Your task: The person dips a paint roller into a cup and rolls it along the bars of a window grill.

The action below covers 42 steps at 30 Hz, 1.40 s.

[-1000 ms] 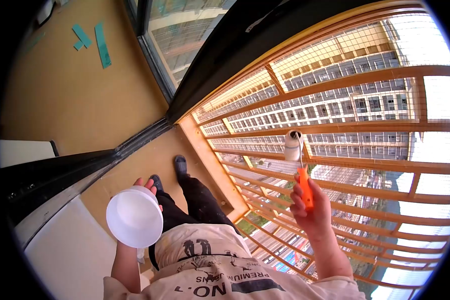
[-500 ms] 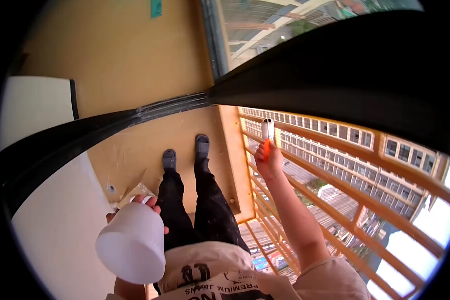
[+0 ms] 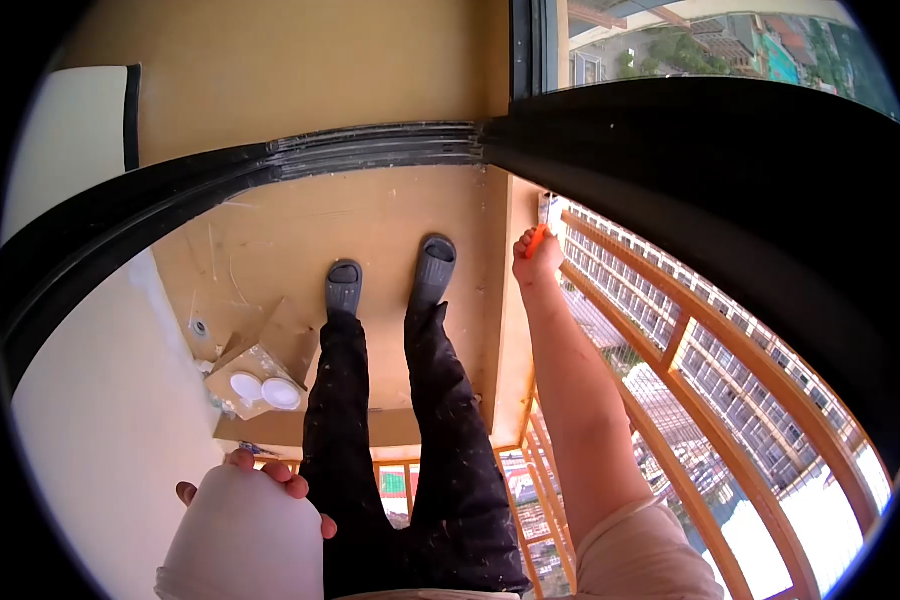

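Observation:
My left hand [image 3: 295, 487] is wrapped round a white plastic bucket [image 3: 240, 545] at the lower left, and only fingertips show at its far edge. What is inside the bucket is hidden. Stretched out to the right, my right hand [image 3: 540, 257] grips the orange handle of a small paint roller [image 3: 547, 208]. The roller's head is at the narrow ledge [image 3: 522, 215] beside the dark frame, partly hidden; whether it touches cannot be told.
Orange railings [image 3: 670, 350] run along the right, with buildings far below. A black door track [image 3: 380, 148] crosses ahead of my slippered feet [image 3: 435, 262]. Two white lids [image 3: 265, 390] lie on cardboard at the left, beside a white wall [image 3: 100, 400].
The view has shifted, bringing the lids and cardboard into sight. The roller has moved from in front of the railings to the ledge by the dark frame. The bucket sits lower in view.

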Each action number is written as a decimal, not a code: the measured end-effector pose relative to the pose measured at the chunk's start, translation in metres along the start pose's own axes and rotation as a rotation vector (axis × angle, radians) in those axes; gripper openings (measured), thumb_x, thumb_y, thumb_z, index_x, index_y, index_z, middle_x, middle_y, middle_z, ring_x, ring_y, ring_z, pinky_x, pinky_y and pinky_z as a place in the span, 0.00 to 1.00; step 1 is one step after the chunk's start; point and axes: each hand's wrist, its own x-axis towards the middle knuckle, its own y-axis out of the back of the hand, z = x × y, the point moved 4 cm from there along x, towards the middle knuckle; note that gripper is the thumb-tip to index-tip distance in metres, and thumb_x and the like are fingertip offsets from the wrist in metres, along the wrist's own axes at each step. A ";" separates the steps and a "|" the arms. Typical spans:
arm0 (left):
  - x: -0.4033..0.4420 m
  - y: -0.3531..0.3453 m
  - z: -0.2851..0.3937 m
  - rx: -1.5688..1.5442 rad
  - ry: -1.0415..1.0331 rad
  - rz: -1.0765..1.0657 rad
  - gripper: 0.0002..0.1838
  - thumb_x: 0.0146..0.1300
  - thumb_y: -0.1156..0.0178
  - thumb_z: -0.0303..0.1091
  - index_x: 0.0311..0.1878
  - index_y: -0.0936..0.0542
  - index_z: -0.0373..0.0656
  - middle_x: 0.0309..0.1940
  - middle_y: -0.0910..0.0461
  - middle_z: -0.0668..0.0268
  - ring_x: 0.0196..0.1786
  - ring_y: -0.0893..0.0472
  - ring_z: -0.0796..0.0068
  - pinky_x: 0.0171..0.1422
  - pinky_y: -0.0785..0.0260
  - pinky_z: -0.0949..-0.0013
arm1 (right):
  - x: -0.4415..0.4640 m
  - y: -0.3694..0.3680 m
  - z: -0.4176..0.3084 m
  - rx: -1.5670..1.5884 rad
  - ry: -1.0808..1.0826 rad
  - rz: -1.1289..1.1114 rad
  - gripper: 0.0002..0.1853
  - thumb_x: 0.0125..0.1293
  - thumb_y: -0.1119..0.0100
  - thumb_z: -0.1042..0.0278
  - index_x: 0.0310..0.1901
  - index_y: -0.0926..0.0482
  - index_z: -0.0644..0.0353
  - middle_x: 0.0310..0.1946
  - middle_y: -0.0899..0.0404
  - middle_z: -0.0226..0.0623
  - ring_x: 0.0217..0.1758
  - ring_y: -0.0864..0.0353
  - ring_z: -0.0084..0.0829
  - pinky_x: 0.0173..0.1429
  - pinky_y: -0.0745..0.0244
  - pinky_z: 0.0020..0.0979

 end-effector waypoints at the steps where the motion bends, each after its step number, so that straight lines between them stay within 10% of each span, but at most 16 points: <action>1: 0.001 0.002 -0.001 -0.007 0.004 0.002 0.35 0.67 0.45 0.68 0.66 0.29 0.52 0.68 0.28 0.51 0.74 0.30 0.53 0.63 0.38 0.17 | 0.005 0.002 0.001 -0.009 0.004 0.014 0.10 0.79 0.57 0.61 0.41 0.31 0.57 0.26 0.31 0.31 0.23 0.35 0.24 0.24 0.40 0.23; 16: -0.040 -0.072 0.005 0.135 0.044 -0.147 0.35 0.69 0.47 0.65 0.70 0.31 0.53 0.69 0.29 0.58 0.71 0.30 0.57 0.60 0.36 0.19 | -0.366 0.102 -0.131 0.108 0.030 -0.085 0.13 0.80 0.58 0.60 0.51 0.30 0.62 0.30 0.32 0.28 0.23 0.40 0.19 0.23 0.44 0.20; 31: -0.002 -0.005 0.026 0.041 0.072 -0.016 0.34 0.68 0.44 0.66 0.66 0.30 0.53 0.69 0.29 0.54 0.73 0.30 0.55 0.65 0.38 0.18 | -0.043 0.035 -0.023 0.100 -0.054 -0.145 0.11 0.80 0.56 0.61 0.46 0.29 0.60 0.28 0.32 0.30 0.21 0.38 0.22 0.24 0.42 0.23; 42: -0.083 -0.138 0.030 0.167 0.040 0.096 0.41 0.69 0.53 0.69 0.72 0.31 0.43 0.69 0.29 0.47 0.68 0.25 0.52 0.59 0.24 0.32 | -0.395 0.166 -0.142 0.035 0.078 -0.238 0.15 0.79 0.50 0.57 0.53 0.25 0.60 0.29 0.30 0.27 0.21 0.37 0.17 0.22 0.44 0.19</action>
